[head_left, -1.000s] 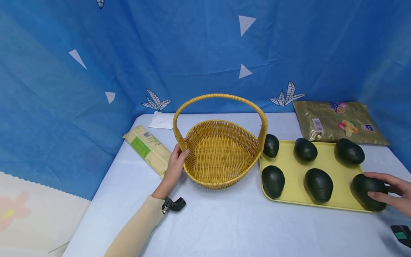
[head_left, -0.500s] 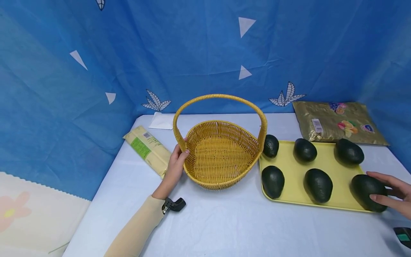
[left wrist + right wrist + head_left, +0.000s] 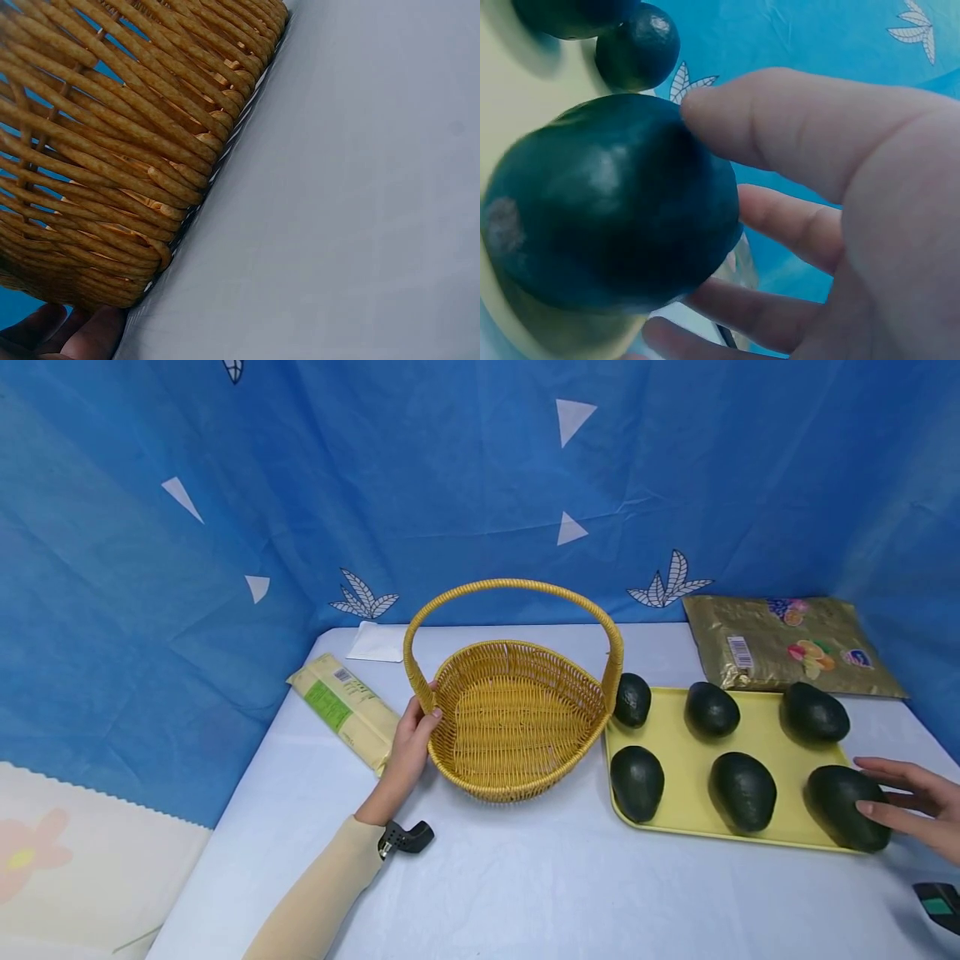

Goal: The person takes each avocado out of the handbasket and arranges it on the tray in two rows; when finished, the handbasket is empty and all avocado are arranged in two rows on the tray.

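Note:
A woven yellow basket with a tall hoop handle stands mid-table. My left hand holds its left rim, thumb hooked over the edge; the left wrist view shows the basket wall with fingertips below it. To the right, a pale yellow tray carries several dark green avocados. My right hand grips the near-right avocado, thumb in front and fingers behind. In the right wrist view that avocado fills the frame, my right hand wrapped round it.
A yellow-green packet lies left of the basket, with a white slip behind it. A gold foil bag sits behind the tray. A blue cloth backdrop surrounds the white table. A dark device shows at bottom right.
My right hand has nudged the near-right avocado a little to the left on the tray. The left hand and basket have not moved.

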A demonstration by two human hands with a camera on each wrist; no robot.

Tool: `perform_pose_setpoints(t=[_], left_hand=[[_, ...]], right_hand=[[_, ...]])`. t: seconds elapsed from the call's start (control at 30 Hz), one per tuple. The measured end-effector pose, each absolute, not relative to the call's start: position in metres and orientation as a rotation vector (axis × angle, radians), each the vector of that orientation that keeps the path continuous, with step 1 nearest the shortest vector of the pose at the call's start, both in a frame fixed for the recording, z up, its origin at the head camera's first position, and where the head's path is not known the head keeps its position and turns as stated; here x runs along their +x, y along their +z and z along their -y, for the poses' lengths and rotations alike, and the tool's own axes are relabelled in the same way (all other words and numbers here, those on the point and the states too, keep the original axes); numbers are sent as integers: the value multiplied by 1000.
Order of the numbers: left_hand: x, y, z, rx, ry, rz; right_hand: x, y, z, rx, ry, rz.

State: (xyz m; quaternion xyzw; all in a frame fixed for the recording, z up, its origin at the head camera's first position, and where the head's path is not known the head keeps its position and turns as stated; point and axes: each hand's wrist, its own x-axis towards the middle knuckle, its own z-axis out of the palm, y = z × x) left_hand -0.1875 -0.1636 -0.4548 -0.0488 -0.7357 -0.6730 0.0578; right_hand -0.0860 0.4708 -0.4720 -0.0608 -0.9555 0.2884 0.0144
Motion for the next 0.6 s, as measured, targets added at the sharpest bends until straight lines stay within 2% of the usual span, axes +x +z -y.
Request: perform_pose_setpoints(t=[0.1, 0.4, 0.6], left_hand=[[-188, -454, 164, -145, -2035, 2237], [-187, -454, 164, -137, -2030, 2252], [-188, -454, 164, -140, -2035, 2254]], right_hand=[[-87, -467, -464, -180, 919, 2962], [-96, -491, -486, -201, 914, 2951], [-92, -481, -485, -244, 910, 2949]])
